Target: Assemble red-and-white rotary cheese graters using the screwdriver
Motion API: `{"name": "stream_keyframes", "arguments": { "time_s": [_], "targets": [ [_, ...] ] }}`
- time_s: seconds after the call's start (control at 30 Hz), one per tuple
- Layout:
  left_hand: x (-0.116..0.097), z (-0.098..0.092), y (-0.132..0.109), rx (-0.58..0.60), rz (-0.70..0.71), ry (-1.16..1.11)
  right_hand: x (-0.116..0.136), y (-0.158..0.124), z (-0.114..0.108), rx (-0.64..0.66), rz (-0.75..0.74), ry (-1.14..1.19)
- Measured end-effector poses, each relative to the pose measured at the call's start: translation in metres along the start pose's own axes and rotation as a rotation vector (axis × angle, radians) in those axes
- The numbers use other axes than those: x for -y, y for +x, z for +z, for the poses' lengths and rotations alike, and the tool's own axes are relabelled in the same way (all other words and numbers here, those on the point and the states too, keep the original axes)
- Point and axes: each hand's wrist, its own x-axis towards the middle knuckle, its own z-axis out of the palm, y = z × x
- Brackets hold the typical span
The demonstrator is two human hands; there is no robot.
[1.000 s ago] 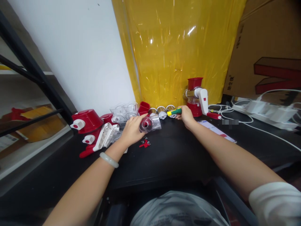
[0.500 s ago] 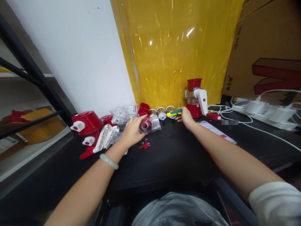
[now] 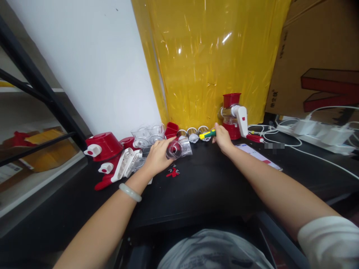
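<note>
My left hand point(image 3: 159, 155) is wrapped round a clear plastic housing with a red part inside point(image 3: 185, 146), held on its side over the black table. In my right hand point(image 3: 222, 137) is a screwdriver point(image 3: 208, 134) with a yellow and green handle. Its thin shaft points left toward the housing; whether the tip touches a screw is too small to tell. Just below the housing lie small red parts point(image 3: 173, 172) with several screws. Behind it stand metal grater drums point(image 3: 193, 135) in a row and a red hopper point(image 3: 171, 130).
An assembled red rotary grater point(image 3: 232, 116) with a white crank stands behind my right hand. To the left are red bases point(image 3: 104, 146), white crank arms point(image 3: 125, 164) and clear housings point(image 3: 148, 134). A phone point(image 3: 259, 156), white cables and a power strip point(image 3: 316, 136) lie right.
My right hand's fingers have shifted their grip on the screwdriver handle, the handle having turned and tipped slightly. The left hand and the housing stay in place.
</note>
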Motion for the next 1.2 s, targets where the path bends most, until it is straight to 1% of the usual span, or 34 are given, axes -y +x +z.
{"name": "stream_keyframes", "arguments": {
  "time_s": [0.13,0.2,0.33,0.57,0.7,0.8,0.87,0.97,1.0,1.07,1.2],
  "targets": [
    [0.001,0.001,0.0,-0.004,-0.002,-0.011,0.006,-0.001,0.002,0.006,0.179,0.113],
    [0.001,0.001,0.0,-0.003,0.001,-0.014,0.01,-0.003,0.002,0.01,0.205,0.171],
    [0.0,0.0,0.0,-0.002,0.001,0.0,0.013,-0.005,0.002,0.01,0.177,0.212],
    [0.0,-0.001,0.0,0.001,0.007,-0.012,0.001,0.0,0.002,0.009,0.106,0.136],
    [-0.001,-0.002,0.0,0.004,0.008,-0.016,-0.003,0.002,0.001,-0.007,0.025,0.141],
    [-0.001,-0.002,0.0,0.005,0.007,-0.022,-0.004,0.002,0.0,-0.007,-0.002,0.075],
    [0.0,-0.002,0.0,0.006,0.01,-0.025,-0.001,0.002,0.001,-0.012,0.049,0.05],
    [0.0,-0.001,0.001,0.006,0.011,-0.026,0.006,0.0,0.003,-0.031,0.226,0.115],
    [0.0,-0.001,0.001,0.007,0.009,-0.027,0.009,-0.001,0.004,-0.032,0.264,0.145],
    [0.0,-0.002,0.001,0.007,0.006,-0.033,0.013,-0.002,0.004,-0.032,0.273,0.187],
    [-0.001,-0.002,0.001,0.013,0.01,-0.034,0.012,-0.003,0.002,-0.025,0.207,0.16]
  ]
}}
